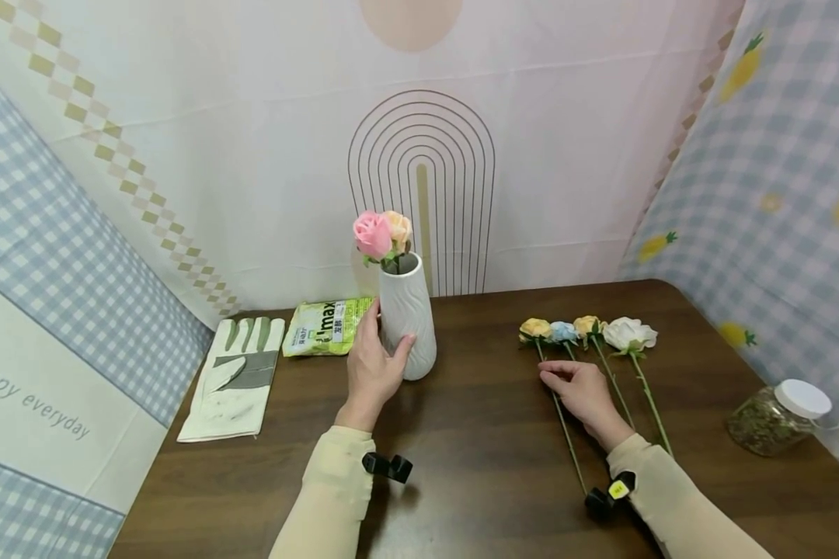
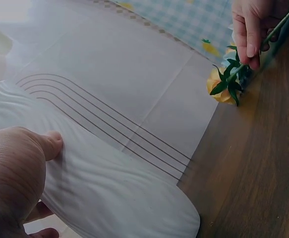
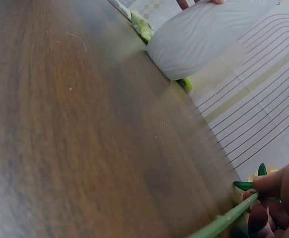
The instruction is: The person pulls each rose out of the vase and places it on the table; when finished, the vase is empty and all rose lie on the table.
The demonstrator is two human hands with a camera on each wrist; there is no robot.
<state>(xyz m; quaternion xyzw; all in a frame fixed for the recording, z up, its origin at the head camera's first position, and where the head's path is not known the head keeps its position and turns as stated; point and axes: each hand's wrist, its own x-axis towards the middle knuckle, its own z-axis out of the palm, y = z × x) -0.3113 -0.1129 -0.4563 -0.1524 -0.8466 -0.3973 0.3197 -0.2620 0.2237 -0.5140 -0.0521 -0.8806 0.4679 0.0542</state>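
My left hand (image 1: pixel 376 369) grips the side of a white ribbed vase (image 1: pixel 414 326), thumb on its near face, as the left wrist view also shows. A pink rose (image 1: pixel 373 234) and a peach rose (image 1: pixel 398 227) stand in the vase. On the right, my right hand (image 1: pixel 587 397) pinches the green stem (image 3: pixel 226 219) of a yellow rose (image 1: pixel 534 330) just below its bloom. Beside that rose lie a blue rose (image 1: pixel 564 333), a second yellow rose (image 1: pixel 588 325) and a white rose (image 1: pixel 629 335), their stems pointing toward me.
Left of the vase lie a green and white packet (image 1: pixel 319 328) and a white work glove (image 1: pixel 234 380) with grey and green parts. A lidded jar (image 1: pixel 772 419) of dried herbs stands at the right table edge. Patterned cloths (image 1: pixel 559 155) hang behind the brown table (image 1: pixel 475 466).
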